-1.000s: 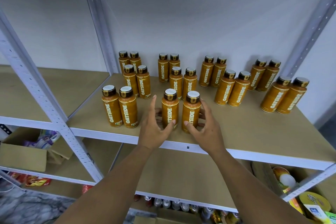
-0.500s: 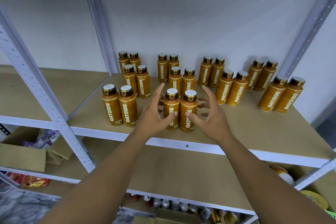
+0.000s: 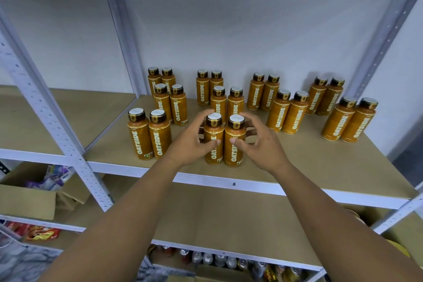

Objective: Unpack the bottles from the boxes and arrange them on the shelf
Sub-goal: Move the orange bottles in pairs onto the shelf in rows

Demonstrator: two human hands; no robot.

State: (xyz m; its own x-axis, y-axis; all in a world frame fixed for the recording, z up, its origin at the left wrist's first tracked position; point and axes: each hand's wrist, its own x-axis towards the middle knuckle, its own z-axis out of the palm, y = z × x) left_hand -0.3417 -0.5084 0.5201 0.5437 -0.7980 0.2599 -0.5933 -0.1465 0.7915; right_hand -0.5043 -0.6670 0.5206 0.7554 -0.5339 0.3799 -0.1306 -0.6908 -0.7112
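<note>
A box point(image 3: 27, 199) is sitting on the lower level at far left, with a red packet point(image 3: 42, 233) lying below it. On the shelf point(image 3: 229, 184), orange bottles point(image 3: 297, 114) are standing upright in pairs, three pairs deep at left and centre and two deep further right. One pair point(image 3: 138, 137) is standing near the front edge at left. Just to its right, the left hand point(image 3: 192, 144) is curling round the left bottle point(image 3: 214, 130) of the front centre pair, thumb pressing on the label and fingers wrapping behind near the cap. The right bottle point(image 3: 235, 155) is touching it side by side. The right hand point(image 3: 263, 146) is holding that one the same way, thumb on the label, fingers bent round the far side. Both bottles are resting upright on the shelf near its front edge. Cans point(image 3: 219, 258) are lining the bottom level.
</note>
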